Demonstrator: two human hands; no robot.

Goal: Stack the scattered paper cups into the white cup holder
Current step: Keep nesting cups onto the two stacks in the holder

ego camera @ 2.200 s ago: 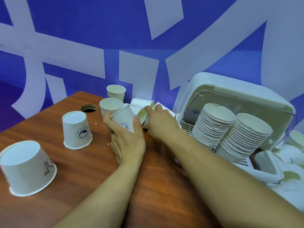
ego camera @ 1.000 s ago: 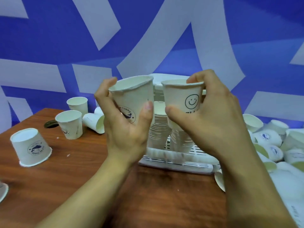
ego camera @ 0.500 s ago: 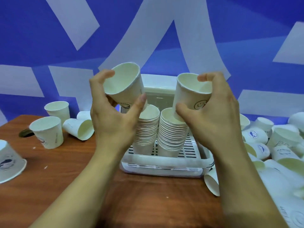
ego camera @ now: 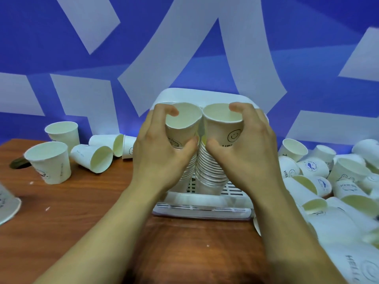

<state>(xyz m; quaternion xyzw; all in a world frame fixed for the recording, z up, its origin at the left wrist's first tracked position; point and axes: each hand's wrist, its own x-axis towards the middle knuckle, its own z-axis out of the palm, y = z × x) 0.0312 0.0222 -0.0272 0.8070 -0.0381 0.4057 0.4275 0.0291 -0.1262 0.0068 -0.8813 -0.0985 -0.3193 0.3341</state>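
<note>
Left hand (ego camera: pixel 162 158) wrapped around a white paper cup with blue print (ego camera: pixel 181 128), right hand (ego camera: pixel 244 158) closed on a white smiley-face paper cup (ego camera: pixel 225 128), rims touching. Both seated atop two tall stacks of nested white paper cups (ego camera: pixel 209 171) inside the white slatted plastic cup holder (ego camera: pixel 205 206). Stacks half hidden behind wrists. Left, on the brown wooden table (ego camera: pixel 82 212): upright white cups (ego camera: pixel 49 160) and tipped ones (ego camera: pixel 92 157). Right: crowded heap of toppled printed cups (ego camera: pixel 328 177), just beside the holder.
</note>
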